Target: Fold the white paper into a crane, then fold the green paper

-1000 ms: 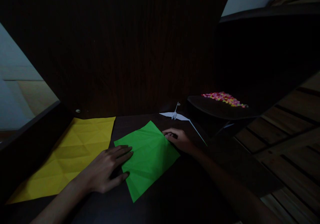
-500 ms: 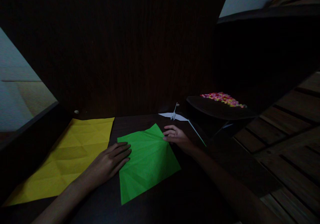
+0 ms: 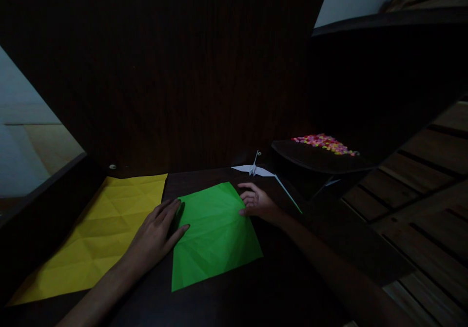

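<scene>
Green creased paper square [image 3: 214,232] flat on the dark worktop [image 3: 278,288], near centre. Left hand [image 3: 157,234] released, fingers spread, touching its left edge — right hand [image 3: 258,202] loosely curled at its far right corner, gripping nothing. Yellow creased sheet [image 3: 98,229] just left; white paper crane [image 3: 256,169] beyond — multicoloured beads [image 3: 323,143] far right.

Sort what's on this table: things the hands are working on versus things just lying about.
In hand:
green paper sheet
left hand, at its left edge
right hand, at its far right corner

Lying about:
yellow creased sheet
white paper crane
dark tray of coloured bits
</scene>
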The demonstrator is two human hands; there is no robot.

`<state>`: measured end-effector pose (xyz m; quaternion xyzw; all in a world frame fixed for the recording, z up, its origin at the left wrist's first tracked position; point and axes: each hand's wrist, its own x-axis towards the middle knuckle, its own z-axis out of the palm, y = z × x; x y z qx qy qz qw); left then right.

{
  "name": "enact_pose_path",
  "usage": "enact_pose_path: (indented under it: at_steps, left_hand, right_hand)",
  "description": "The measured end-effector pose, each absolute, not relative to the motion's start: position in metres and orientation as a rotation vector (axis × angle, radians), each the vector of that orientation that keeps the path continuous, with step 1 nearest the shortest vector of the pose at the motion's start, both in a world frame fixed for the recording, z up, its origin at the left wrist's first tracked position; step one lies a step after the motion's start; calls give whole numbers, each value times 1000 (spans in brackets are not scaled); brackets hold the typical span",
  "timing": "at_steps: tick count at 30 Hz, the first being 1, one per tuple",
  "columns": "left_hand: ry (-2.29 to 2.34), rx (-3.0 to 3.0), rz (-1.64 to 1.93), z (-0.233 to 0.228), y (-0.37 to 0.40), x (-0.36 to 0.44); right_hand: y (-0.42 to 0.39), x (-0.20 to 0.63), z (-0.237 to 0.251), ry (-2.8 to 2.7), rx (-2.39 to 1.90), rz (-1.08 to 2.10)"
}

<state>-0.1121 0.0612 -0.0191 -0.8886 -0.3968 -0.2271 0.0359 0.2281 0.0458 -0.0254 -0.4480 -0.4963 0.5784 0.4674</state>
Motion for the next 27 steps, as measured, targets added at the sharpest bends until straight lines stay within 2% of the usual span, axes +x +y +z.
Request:
enact_pose_path:
  at_steps: [8, 13, 18, 22, 27]
  left_hand:
    - [-1584, -2796, -913, -26, 61, -114]
    - [-1762, -2878, -1177, -17, 59, -110]
    - [-1914, -2840, -1240, -7, 53, -106]
    - [-1673, -3020, -1325, -4, 50, -107]
    - [-1227, -3255, -1134, -1, 52, -109]
  right_hand:
    - [42, 225, -27, -1342, -1102, 1238]
    - [41, 226, -30, -1435, -1133, 1182]
    - [38, 228, -29, -1601, -1174, 1078]
    - [37, 230, -23, -1769, -1158, 945]
    - [36, 233, -19, -1910, -1056, 888]
